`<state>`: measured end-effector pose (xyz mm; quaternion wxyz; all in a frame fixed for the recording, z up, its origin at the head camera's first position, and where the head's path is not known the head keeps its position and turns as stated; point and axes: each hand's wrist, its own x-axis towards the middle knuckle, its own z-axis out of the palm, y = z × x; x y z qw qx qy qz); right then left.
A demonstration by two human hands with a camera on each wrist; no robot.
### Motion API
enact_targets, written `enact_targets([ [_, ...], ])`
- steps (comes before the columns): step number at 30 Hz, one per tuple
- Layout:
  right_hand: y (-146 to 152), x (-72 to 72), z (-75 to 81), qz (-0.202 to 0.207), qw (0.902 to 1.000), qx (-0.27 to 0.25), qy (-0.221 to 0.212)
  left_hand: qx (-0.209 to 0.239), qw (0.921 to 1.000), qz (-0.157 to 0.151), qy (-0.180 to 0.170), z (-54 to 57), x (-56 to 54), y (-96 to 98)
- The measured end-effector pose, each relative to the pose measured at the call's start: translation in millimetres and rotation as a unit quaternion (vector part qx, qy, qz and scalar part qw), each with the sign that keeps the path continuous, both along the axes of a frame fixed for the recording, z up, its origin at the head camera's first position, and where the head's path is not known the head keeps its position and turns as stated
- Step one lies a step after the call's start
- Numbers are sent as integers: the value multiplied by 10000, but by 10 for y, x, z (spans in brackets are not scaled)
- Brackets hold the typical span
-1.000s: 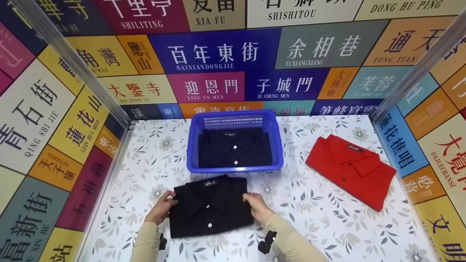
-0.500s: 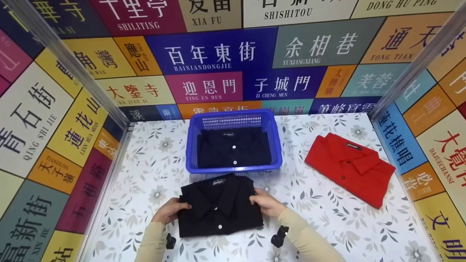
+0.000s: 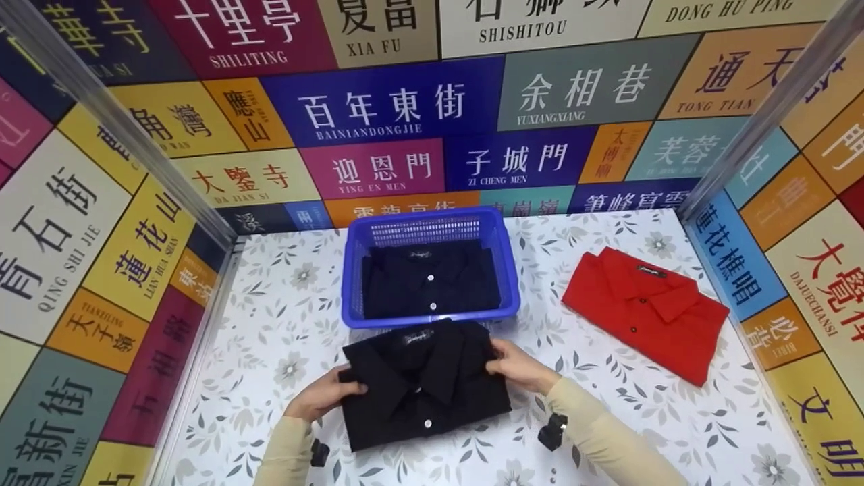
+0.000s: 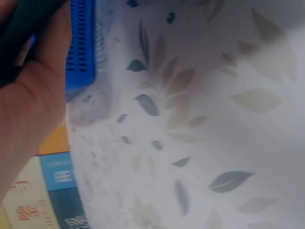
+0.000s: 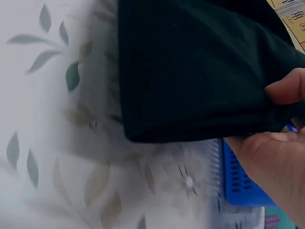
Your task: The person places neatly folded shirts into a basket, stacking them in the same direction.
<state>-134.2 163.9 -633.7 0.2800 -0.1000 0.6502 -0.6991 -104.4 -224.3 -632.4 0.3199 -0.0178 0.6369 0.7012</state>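
Note:
A folded black shirt (image 3: 398,391) with a collar and white buttons is held between both hands, just in front of the blue basket. My left hand (image 3: 325,394) grips its left edge, thumb on top. On the opposite edge, my right hand (image 3: 523,368) pinches the cloth; in the right wrist view the thumb lies over the folded shirt (image 5: 190,81) and the other fingers go beneath it. Inside the blue plastic basket (image 3: 349,270) lies a folded dark navy shirt (image 3: 398,287). The left wrist view shows only part of the left hand (image 4: 33,100) and a dark strip of cloth.
A folded red shirt (image 3: 641,310) lies at an angle on the right of the table. White cloth with a leaf pattern covers the table (image 3: 270,317). Panels with printed street names (image 3: 385,101) rise behind and on both sides.
Both hands have carried the black shirt to the right and closer to the basket. Its upper edge now overlaps the basket's front in view. The red shirt and basket stay in place.

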Motion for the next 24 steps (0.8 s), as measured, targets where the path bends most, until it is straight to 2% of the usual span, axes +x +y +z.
enact_targets([
  [5,149,-53,180,-48,9952,527,828,8,9990,-32,447,181,-51,61],
  [9,211,-180,381,-193,9898,601,1279,-257,9928,11,1169,363,-184,129],
  [13,246,-348,600,-465,9859,632,1475,-892,9764,356,1934,564,-379,224],
  [16,268,-468,735,-631,9839,643,1541,-1191,9639,790,2248,709,-523,317],
  [19,293,-582,839,-844,9826,619,1534,-1213,9540,1113,2507,842,-655,405],
  [23,300,-738,969,-1199,9783,502,1616,-1243,9414,1401,2804,1101,-788,521],
  [24,294,-778,1000,-1280,9763,475,1682,-1263,9395,1484,2818,1134,-838,538],
])
